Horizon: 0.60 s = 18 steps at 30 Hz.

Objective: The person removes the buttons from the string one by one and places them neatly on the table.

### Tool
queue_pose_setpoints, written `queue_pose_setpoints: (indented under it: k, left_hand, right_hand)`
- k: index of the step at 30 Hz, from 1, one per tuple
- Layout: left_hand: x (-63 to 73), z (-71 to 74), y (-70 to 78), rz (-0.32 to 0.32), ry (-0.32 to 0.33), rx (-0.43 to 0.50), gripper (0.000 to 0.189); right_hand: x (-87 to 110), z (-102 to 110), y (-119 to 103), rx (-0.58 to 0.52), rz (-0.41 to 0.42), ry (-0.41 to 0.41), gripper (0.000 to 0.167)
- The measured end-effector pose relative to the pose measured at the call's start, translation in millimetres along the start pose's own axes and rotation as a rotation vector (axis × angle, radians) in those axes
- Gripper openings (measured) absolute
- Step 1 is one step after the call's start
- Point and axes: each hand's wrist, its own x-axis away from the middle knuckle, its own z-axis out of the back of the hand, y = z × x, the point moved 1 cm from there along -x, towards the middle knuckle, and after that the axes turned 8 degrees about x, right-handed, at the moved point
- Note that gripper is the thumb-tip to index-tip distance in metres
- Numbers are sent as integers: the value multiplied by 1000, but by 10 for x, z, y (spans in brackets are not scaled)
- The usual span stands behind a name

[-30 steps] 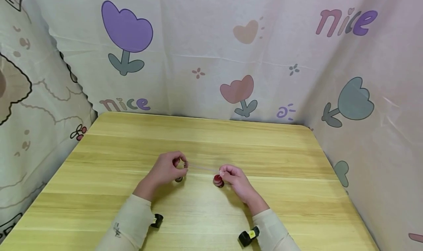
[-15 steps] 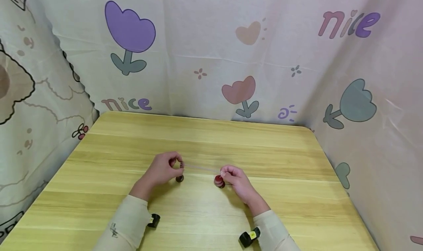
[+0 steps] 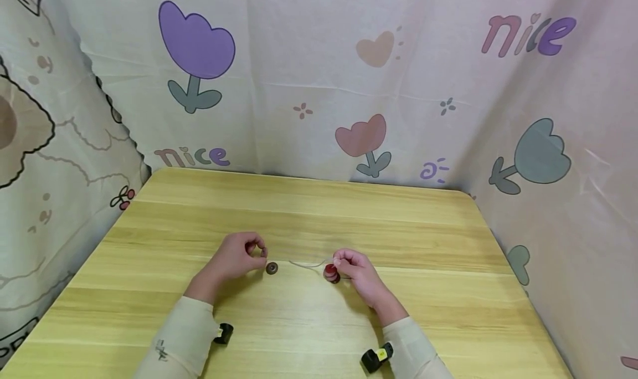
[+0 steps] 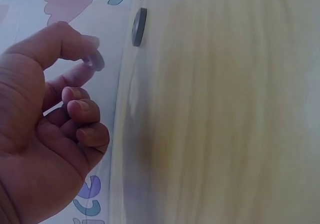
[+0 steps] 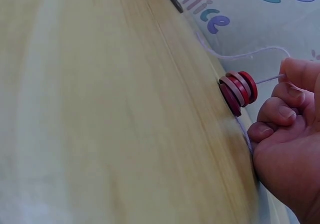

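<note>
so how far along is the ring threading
Done: a small stack of red and pink rings sits on the string beside the right hand, which pinches the string. In hand: the left hand pinches one ring. Left: a dark ring lies loose on the table, and the string's free end lies slack.

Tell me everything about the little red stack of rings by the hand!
The red stack is a few flat round discs, dark red and paler pink, piled on one another like buttons. It sits on the wooden table, right beside the right hand. A thin pale string runs from it: one part goes to the right hand's fingers, which pinch it, and the rest curves slack across the table. They look like smooth plastic or wood.
</note>
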Motion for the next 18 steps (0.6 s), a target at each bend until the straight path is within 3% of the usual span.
queue_pose_setpoints:
  k: [18]
  left_hand:
    - [95,75,-40,85,-80,-35,17]
  right_hand:
    - [-9,-1,1,-3,3,4,26]
